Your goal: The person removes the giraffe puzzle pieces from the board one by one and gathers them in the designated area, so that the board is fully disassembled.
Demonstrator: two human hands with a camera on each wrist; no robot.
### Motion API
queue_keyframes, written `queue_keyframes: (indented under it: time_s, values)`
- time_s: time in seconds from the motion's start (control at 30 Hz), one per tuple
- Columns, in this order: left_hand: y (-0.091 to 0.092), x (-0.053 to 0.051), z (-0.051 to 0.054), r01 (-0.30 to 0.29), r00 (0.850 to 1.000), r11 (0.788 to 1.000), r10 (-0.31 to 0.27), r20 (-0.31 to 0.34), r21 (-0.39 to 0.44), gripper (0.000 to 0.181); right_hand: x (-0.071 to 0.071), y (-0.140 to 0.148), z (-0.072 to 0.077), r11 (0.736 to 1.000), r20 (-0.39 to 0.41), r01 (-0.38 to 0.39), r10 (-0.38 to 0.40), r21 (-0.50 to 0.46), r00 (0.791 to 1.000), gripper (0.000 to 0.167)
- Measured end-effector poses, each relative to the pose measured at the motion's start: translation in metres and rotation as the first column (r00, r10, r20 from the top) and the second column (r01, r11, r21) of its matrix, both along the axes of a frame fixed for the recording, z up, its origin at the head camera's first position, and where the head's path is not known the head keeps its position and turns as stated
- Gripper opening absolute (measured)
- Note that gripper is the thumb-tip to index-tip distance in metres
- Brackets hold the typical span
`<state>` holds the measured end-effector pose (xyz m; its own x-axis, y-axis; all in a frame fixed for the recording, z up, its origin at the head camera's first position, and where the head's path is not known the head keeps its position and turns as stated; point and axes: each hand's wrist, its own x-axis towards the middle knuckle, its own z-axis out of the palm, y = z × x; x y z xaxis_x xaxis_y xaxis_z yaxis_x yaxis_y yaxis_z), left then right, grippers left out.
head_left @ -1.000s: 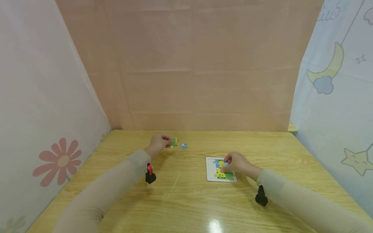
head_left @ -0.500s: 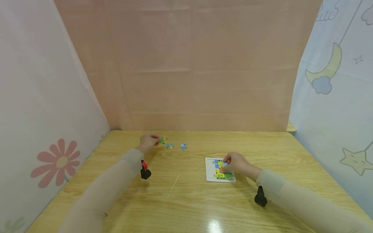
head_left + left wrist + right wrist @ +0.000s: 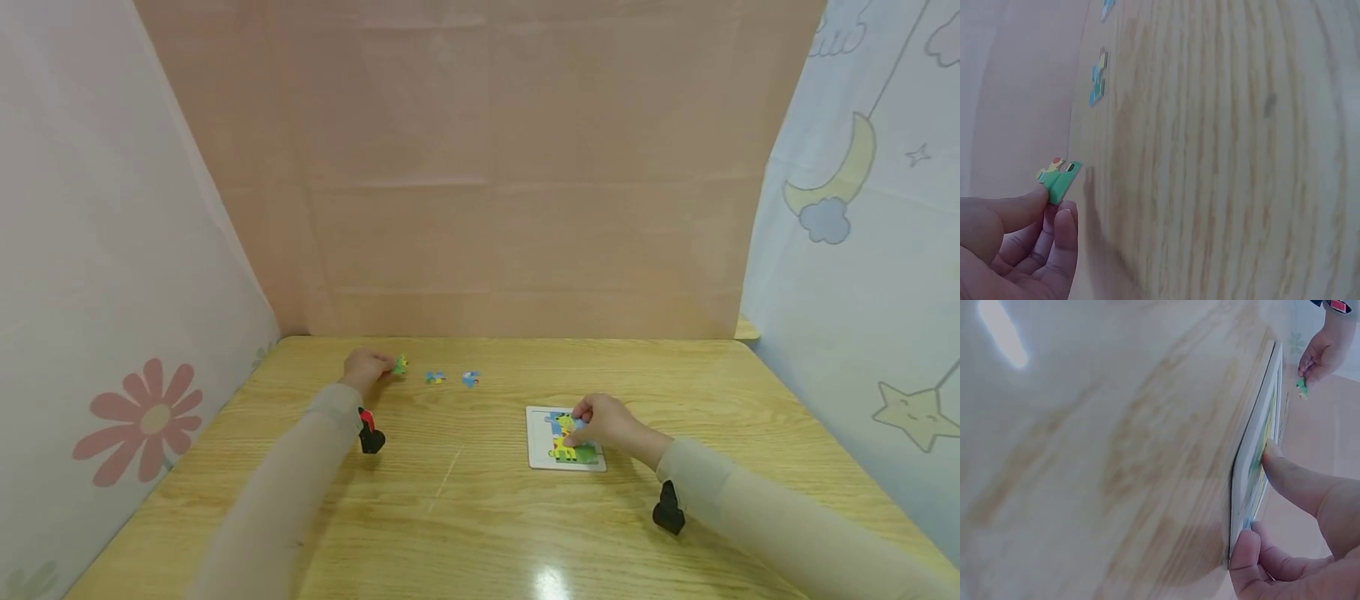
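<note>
My left hand [image 3: 367,368] pinches a green and yellow jigsaw piece [image 3: 1061,181] between thumb and fingers, just above the table's far left part. Two loose jigsaw pieces lie to its right: a blue, green and yellow piece [image 3: 436,378] and a blue and white piece [image 3: 470,379]. My right hand [image 3: 611,423] holds the white-framed jigsaw puzzle [image 3: 538,450], thumb on the picture and curled fingers near its upper right. The puzzle shows a yellow giraffe [image 3: 561,451] against blue and green. Part of the picture is hidden under that hand.
The wooden table [image 3: 480,517] ends at a tan cloth backdrop [image 3: 465,208]. Printed cloths hang on both sides, with a flower [image 3: 153,421] at the left and a star [image 3: 917,415] at the right. Each wrist wears a black camera mount [image 3: 668,510].
My left hand has moved leftward, carrying the green and yellow jigsaw piece away from the other two and uncovering one of them. The right hand stays on the jigsaw puzzle.
</note>
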<state>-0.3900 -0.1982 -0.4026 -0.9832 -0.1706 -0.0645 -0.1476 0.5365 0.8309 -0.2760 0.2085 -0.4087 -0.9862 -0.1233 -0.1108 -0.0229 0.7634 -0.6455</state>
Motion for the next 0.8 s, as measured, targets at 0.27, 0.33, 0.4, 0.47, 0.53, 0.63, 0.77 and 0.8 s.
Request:
queue_keyframes:
  time_s: [0.27, 0.33, 0.4, 0.47, 0.53, 0.63, 0.77, 0.8]
  values:
    - [-0.0037, -0.005, -0.0072, -0.111, 0.986, 0.986, 0.094, 0.139, 0.125, 0.028, 0.0026, -0.002, 0.0, 1.0, 0.01, 0.013, -0.013, -0.004, 1.0, 0.047]
    - [-0.0026, -0.0046, -0.0067, -0.142, 0.981, 0.982, 0.123, 0.152, 0.123, 0.029, 0.0031, -0.0025, 0.0004, 1.0, 0.01, 0.013, -0.013, -0.004, 1.0, 0.046]
    - [-0.0015, -0.0038, -0.0056, -0.169, 0.976, 0.978, 0.149, 0.16, 0.122, 0.029, 0.0034, -0.0028, 0.0005, 1.0, 0.007, 0.014, -0.014, 0.0, 1.0, 0.046]
    - [-0.0002, -0.0034, -0.0044, -0.194, 0.97, 0.974, 0.173, 0.171, 0.116, 0.029, 0.0033, -0.0028, -0.0002, 1.0, 0.006, 0.015, -0.015, 0.005, 1.0, 0.046]
    - [-0.0002, -0.0031, -0.003, -0.195, 0.969, 0.974, 0.174, 0.173, 0.114, 0.027, 0.0035, -0.003, -0.0003, 1.0, 0.004, 0.014, -0.014, 0.006, 1.0, 0.047]
    - [-0.0011, -0.0023, -0.0018, -0.19, 0.969, 0.975, 0.168, 0.181, 0.113, 0.026, 0.0037, -0.0035, 0.0, 1.0, 0.003, 0.013, -0.013, 0.003, 1.0, 0.048]
    - [-0.0023, -0.003, -0.0045, -0.185, 0.97, 0.975, 0.161, 0.179, 0.123, 0.031, 0.0049, -0.004, 0.0013, 1.0, -0.002, 0.009, -0.009, -0.002, 1.0, 0.048]
    - [-0.0027, -0.0034, -0.0056, -0.182, 0.972, 0.975, 0.158, 0.177, 0.131, 0.032, 0.0049, -0.0041, 0.0012, 1.0, -0.001, 0.01, -0.01, -0.003, 1.0, 0.047]
